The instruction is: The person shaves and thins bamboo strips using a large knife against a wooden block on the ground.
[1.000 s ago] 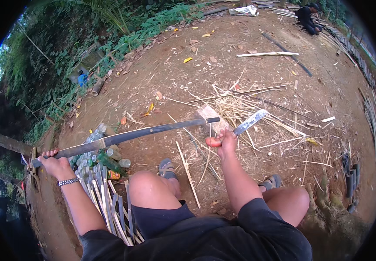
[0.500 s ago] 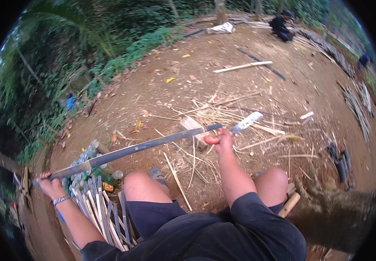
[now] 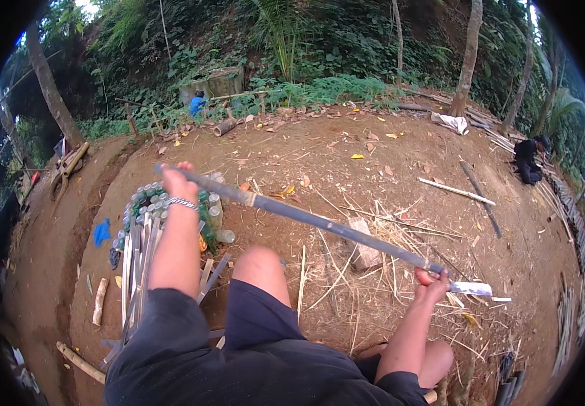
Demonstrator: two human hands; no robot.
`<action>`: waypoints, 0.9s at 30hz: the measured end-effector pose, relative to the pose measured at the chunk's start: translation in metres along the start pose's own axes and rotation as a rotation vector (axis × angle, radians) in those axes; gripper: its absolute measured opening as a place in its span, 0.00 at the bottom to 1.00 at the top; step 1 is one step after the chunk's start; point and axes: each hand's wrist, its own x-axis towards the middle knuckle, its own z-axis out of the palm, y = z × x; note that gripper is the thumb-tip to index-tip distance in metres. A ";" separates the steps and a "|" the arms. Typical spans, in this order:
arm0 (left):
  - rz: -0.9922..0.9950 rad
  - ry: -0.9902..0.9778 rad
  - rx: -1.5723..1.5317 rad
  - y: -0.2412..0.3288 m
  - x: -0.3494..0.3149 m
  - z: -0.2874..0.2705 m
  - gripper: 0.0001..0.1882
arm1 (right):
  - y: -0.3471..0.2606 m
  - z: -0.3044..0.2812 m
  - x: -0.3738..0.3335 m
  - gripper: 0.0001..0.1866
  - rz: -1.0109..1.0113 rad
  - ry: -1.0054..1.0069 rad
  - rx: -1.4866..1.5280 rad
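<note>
A long dark bamboo slat (image 3: 306, 218) slants across in front of me, its left end higher in the picture. My left hand (image 3: 179, 181), with a bracelet on the wrist, is closed round its far-left end. In my closed right hand (image 3: 432, 287) is a knife with a red-orange handle and a broad pale blade (image 3: 471, 289) pointing right. The slat's right end meets that hand; whether the fingers grip it too is hard to tell. Beneath the slat, a pale wooden block (image 3: 368, 258) lies on the ground among thin bamboo shavings (image 3: 411, 227).
Split bamboo strips (image 3: 130, 271) lean at my left beside clustered bottles (image 3: 225, 236). A pale strip (image 3: 455, 191) crosses a dark one farther off. A person in black (image 3: 527, 161) sits at far right; one in blue (image 3: 198, 103) is at the back left.
The view has swung to the left. My left hand has raised its end of the slat, and the slat now slopes down to the right. Both hands keep their hold.
</note>
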 end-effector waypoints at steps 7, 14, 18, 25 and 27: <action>0.043 -0.574 1.211 -0.160 -0.090 0.011 0.40 | -0.110 -0.012 0.042 0.07 -0.424 -0.155 0.082; 0.333 -2.033 0.918 -0.165 -0.365 -0.006 0.33 | -0.076 0.013 -0.033 0.12 -0.628 -0.178 -0.155; 0.478 -2.182 0.731 -0.170 -0.402 0.004 0.35 | -0.070 0.037 -0.100 0.18 -0.586 -0.295 -0.235; 0.735 -2.061 0.649 -0.171 -0.395 0.028 0.26 | -0.073 0.054 -0.136 0.17 -0.451 -0.553 -0.226; 0.738 -2.046 0.672 -0.176 -0.378 0.034 0.23 | -0.067 0.063 -0.149 0.19 -0.358 -0.671 -0.217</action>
